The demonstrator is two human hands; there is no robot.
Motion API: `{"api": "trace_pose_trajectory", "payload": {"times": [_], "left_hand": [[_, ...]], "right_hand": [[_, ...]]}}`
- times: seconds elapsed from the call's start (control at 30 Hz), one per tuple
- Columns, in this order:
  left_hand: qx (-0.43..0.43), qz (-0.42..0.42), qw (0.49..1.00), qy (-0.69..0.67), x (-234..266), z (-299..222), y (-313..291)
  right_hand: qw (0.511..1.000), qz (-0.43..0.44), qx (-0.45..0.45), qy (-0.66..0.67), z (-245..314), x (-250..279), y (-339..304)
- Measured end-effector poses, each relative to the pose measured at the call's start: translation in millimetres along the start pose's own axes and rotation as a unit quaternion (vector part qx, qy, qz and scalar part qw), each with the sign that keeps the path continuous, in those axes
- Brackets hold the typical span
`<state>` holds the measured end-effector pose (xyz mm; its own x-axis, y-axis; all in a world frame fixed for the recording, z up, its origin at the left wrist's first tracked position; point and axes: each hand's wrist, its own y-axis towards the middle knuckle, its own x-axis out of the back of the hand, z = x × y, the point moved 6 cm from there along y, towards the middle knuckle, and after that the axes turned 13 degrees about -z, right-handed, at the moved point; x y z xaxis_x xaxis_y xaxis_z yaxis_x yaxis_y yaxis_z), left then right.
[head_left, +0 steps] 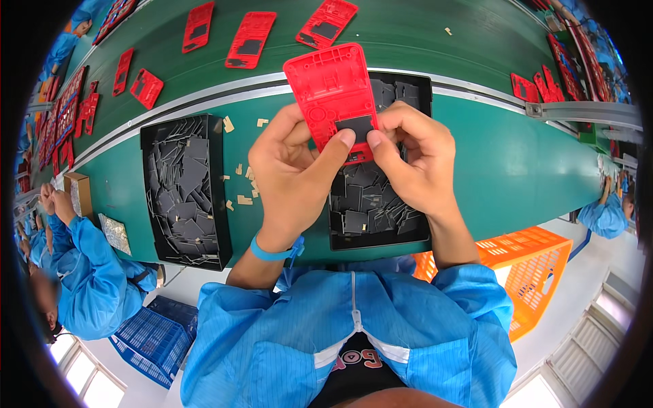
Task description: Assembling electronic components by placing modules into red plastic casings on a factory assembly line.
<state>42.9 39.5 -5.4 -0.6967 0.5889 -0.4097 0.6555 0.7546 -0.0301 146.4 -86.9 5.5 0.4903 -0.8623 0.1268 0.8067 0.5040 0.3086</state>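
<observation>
Between my hands I hold a red plastic housing (326,85), its ribbed inner side facing up. A black rectangular pad (356,126) lies in its lower part. My left hand (292,160) grips the housing's left side, with the thumb on the pad's lower left edge. On the right side, my right hand (418,153) is closed on the housing, its thumb at the pad's right edge. The housing is over a black tray (427,88) of loose dark pads (367,197), which it and my hands partly cover.
Left of my hands stands another black tray (146,146) full of dark pads. Small tan pieces (243,200) lie beside it. Beyond the metal rail, several red housings (250,41) rest on a green belt (408,34). A co-worker (88,272) sits left; an orange crate (537,272) stands right.
</observation>
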Motion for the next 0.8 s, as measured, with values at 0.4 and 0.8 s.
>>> {"api": "trace_pose_trajectory", "payload": {"times": [0.4, 0.8], "left_hand": [[0.052, 0.023, 0.998, 0.007, -12.5, 4.8, -4.5], [0.064, 0.033, 0.995, 0.068, -13.6, 8.0, 1.9]], "right_hand": [[0.996, -0.027, 0.073, -0.038, 17.7, 6.7, 4.1], [0.96, -0.188, -0.035, -0.206, -75.1, 103.7, 106.3]]}}
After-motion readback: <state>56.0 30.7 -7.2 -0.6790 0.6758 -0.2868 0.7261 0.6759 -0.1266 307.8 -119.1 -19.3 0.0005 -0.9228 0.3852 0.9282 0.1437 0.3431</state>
